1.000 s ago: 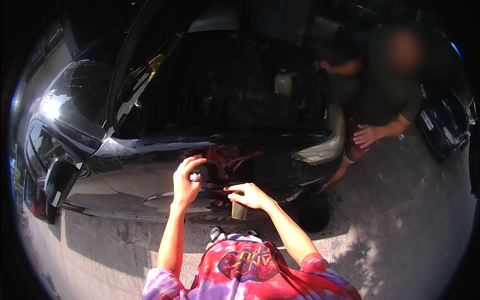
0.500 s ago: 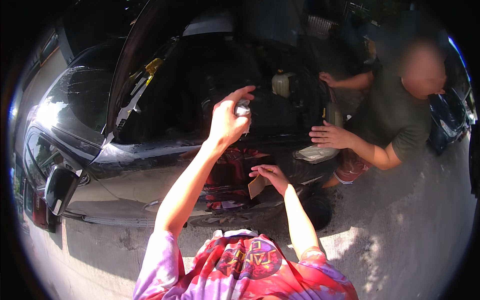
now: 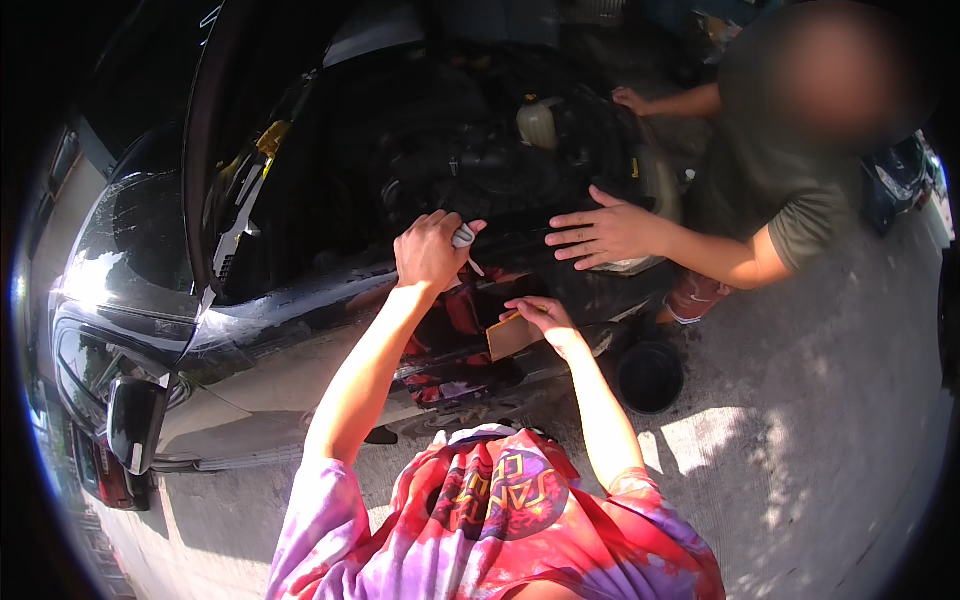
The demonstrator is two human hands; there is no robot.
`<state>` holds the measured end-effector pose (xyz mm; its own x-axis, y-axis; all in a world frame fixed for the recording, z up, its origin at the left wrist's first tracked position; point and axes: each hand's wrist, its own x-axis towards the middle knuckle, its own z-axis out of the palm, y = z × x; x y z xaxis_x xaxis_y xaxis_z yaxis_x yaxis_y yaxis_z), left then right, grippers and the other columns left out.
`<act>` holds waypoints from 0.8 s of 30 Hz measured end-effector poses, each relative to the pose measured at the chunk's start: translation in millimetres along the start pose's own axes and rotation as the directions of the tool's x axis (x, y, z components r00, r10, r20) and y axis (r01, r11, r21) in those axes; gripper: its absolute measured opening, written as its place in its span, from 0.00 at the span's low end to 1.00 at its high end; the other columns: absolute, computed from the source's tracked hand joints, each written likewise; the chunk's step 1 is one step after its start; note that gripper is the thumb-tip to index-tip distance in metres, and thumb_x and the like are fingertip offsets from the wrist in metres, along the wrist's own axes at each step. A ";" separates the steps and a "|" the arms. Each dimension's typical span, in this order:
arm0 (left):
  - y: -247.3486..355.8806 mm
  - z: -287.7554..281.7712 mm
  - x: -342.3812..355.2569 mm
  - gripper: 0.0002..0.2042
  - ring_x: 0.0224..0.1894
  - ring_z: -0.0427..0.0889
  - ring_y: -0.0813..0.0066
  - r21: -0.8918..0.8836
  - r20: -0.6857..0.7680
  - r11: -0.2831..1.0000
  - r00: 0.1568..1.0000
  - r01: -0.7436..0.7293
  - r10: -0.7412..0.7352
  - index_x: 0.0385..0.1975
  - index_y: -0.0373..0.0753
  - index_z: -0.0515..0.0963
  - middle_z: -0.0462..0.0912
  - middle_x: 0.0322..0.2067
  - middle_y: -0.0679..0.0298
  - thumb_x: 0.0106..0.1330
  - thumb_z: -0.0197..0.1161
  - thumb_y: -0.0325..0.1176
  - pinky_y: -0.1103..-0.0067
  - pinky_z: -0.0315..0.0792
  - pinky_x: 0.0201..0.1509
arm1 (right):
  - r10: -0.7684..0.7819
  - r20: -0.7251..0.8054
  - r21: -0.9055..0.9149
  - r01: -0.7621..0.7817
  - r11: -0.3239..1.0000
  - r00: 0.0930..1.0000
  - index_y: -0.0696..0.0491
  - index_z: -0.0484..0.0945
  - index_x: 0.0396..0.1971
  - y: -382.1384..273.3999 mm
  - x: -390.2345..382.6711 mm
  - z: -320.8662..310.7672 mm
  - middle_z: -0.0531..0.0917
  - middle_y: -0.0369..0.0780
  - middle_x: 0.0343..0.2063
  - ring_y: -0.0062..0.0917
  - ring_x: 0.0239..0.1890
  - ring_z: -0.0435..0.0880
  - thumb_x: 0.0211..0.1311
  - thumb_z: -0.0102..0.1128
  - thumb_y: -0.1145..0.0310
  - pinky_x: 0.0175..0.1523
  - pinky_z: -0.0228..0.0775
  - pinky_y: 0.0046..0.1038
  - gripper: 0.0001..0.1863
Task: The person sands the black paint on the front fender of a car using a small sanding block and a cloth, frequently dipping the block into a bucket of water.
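Note:
Against the black car's front fender [image 3: 270, 320], near the open engine bay's edge, my left hand [image 3: 430, 252] grips a crumpled light grey cloth [image 3: 463, 236]. Lower and to the right, my right hand [image 3: 540, 315] pinches a thin, flat tan piece [image 3: 508, 340], perhaps card or paper, close to the glossy panel. A co-worker's spread hand [image 3: 600, 233] is just right of my left hand, over the fender's edge by the headlight; whether it touches the car I cannot tell.
The co-worker [image 3: 800, 215], in a dark shirt, leans in at the car's front. A translucent reservoir [image 3: 537, 125] sits in the engine bay. A black bucket [image 3: 650, 375] stands on concrete. A side mirror [image 3: 135, 425] juts out at left; another car [image 3: 895, 185] is behind the co-worker.
My left hand rose to the fender's top edge, then dropped slightly leftward. My right hand moved up with the tan piece. The co-worker's near hand moved leftward toward my left hand.

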<state>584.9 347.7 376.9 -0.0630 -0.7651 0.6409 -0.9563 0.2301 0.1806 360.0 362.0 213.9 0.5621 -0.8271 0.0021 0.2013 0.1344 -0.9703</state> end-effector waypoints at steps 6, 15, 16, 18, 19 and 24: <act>-122.3 -58.8 -47.1 0.13 0.32 0.84 0.61 0.243 -0.077 0.970 0.996 -0.029 0.049 0.24 0.42 0.75 0.79 0.26 0.65 0.64 0.69 0.41 0.65 0.77 0.34 | 0.073 -0.058 -0.053 -0.076 0.996 0.996 0.57 0.82 0.53 -2.6 -16.3 -5.2 0.89 0.41 0.43 0.20 0.48 0.85 0.75 0.58 0.65 0.59 0.73 0.24 0.14; -280.0 -168.3 -185.6 0.08 0.50 0.76 0.51 0.314 -0.612 0.793 0.750 0.522 -0.251 0.46 0.42 0.79 0.78 0.47 0.56 0.69 0.64 0.32 0.61 0.71 0.56 | 0.269 -0.277 0.177 -0.226 0.958 0.922 0.55 0.74 0.63 46.2 -97.4 -3.5 0.85 0.40 0.47 0.25 0.50 0.84 0.63 0.68 0.76 0.59 0.76 0.29 0.28; -276.3 -155.7 -192.2 0.12 0.57 0.73 0.49 0.238 -0.693 0.760 0.654 0.605 -0.304 0.51 0.42 0.78 0.75 0.54 0.53 0.69 0.63 0.31 0.60 0.67 0.63 | 0.278 -0.284 0.157 -0.241 0.958 0.918 0.54 0.74 0.63 49.5 -101.1 -2.0 0.85 0.40 0.47 0.25 0.50 0.84 0.62 0.68 0.77 0.59 0.76 0.29 0.28; -243.0 -127.7 -195.9 0.20 0.70 0.64 0.46 0.082 -0.710 0.756 0.570 0.650 -0.413 0.60 0.43 0.76 0.68 0.66 0.51 0.67 0.62 0.28 0.58 0.57 0.74 | 0.297 -0.261 0.108 -0.278 0.955 0.919 0.54 0.76 0.62 53.3 -102.3 1.7 0.84 0.39 0.45 0.23 0.49 0.83 0.61 0.68 0.77 0.59 0.74 0.28 0.27; -215.2 -103.2 -192.7 0.25 0.75 0.58 0.45 -0.010 -0.650 0.786 0.594 0.618 -0.474 0.64 0.44 0.74 0.64 0.71 0.51 0.64 0.62 0.26 0.57 0.52 0.78 | 0.297 -0.240 0.070 -0.288 0.955 0.924 0.55 0.76 0.61 52.9 -99.8 -0.3 0.84 0.38 0.45 0.23 0.49 0.83 0.62 0.68 0.76 0.59 0.74 0.27 0.26; -59.4 -23.0 -168.6 0.37 0.80 0.45 0.44 -0.008 -0.173 0.939 0.924 0.344 -0.340 0.69 0.56 0.71 0.50 0.78 0.54 0.56 0.67 0.24 0.45 0.42 0.78 | 0.266 -0.127 -0.081 -0.277 0.957 0.955 0.56 0.76 0.61 21.1 -62.1 33.2 0.84 0.40 0.46 0.21 0.48 0.82 0.61 0.68 0.73 0.57 0.72 0.24 0.26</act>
<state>658.9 476.9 275.3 0.3161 -0.6817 0.6599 -0.9174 -0.0423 0.3957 356.0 434.3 201.3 0.4886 -0.8239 -0.2871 -0.0281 0.3140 -0.9490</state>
